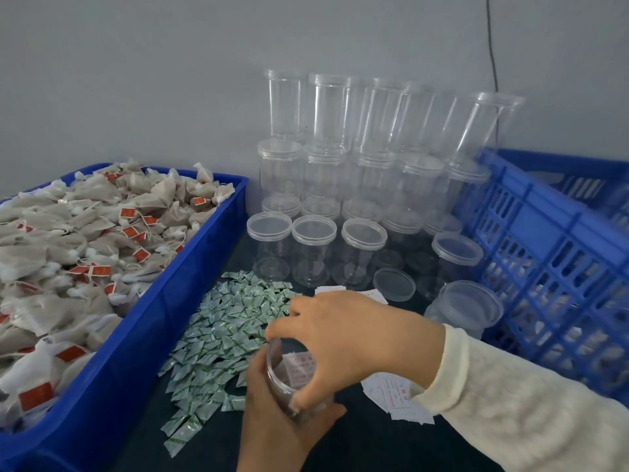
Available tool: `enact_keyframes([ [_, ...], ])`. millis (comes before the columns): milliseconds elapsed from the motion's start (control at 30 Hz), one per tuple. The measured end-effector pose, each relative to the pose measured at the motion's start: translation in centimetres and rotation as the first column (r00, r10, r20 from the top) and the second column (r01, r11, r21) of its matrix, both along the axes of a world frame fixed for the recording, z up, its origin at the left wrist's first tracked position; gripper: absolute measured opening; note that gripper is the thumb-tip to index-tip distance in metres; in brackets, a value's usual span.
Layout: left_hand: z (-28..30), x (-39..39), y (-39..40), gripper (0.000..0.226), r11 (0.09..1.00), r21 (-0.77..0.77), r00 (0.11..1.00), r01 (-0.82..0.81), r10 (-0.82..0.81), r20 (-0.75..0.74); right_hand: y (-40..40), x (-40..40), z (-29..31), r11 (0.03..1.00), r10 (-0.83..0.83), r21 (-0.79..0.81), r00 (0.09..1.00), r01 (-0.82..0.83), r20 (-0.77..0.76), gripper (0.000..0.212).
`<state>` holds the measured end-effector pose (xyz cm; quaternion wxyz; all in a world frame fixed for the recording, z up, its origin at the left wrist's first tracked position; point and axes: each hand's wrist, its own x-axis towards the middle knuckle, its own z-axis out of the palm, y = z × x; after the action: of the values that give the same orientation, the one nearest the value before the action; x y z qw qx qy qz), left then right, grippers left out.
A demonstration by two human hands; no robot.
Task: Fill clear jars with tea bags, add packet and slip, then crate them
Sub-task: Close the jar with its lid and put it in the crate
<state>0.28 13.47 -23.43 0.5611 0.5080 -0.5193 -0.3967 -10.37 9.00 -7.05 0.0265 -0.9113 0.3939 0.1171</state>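
Observation:
My left hand (279, 417) grips an open clear jar (284, 373) from below, low in the middle of the view. A white slip with red print (301, 364) shows inside the jar. My right hand (343, 335) arches over the jar's mouth, fingertips curled on its rim. Tea bags with red tags (85, 247) fill a blue tub (160, 321) on the left. Small green-and-white packets (224, 328) lie heaped on the dark table. More white slips (394, 396) lie under my right wrist. A blue slatted crate (551, 267) stands at the right.
Several empty lidded clear jars (340, 185) are stacked in tiers against the grey wall at the back. A loose lid (394, 284) and a lidless jar (466, 308) lie in front of them. A black cable (492, 42) hangs down the wall.

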Motion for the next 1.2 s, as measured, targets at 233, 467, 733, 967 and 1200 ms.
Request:
enact_keyframes([
  [233,0.8,-2.0,-2.0,0.134,0.980,-0.150,0.988,0.132,-0.118,0.102,0.5,-4.2,4.8,0.987,-0.158,-0.030,0.987,0.159,0.037,0.074],
  [467,-2.3,-3.8,-5.4,0.107,0.973,-0.107,0.955,0.206,-0.176,0.238,2.3,-12.0,14.7,0.875,-0.435,-0.150,0.883,0.461,0.177,0.075],
  [733,-4.8,-3.9,-9.6,0.033,0.944,0.287,0.976,0.163,-0.197,0.093,2.4,-23.0,24.2,0.548,-0.624,-0.159,0.528,0.821,0.576,0.056],
  [967,-4.7,-4.5,-8.7,0.086,0.937,0.308,0.983,0.165,-0.132,-0.126,-3.3,-33.4,21.2,0.243,-0.845,-0.095,0.259,0.965,0.468,0.053],
  [1200,-3.1,-4.7,-6.5,0.067,0.975,0.191,0.993,0.111,-0.117,0.019,-5.9,-37.3,11.8,0.236,-0.945,-0.133,0.260,0.962,0.197,0.072],
])
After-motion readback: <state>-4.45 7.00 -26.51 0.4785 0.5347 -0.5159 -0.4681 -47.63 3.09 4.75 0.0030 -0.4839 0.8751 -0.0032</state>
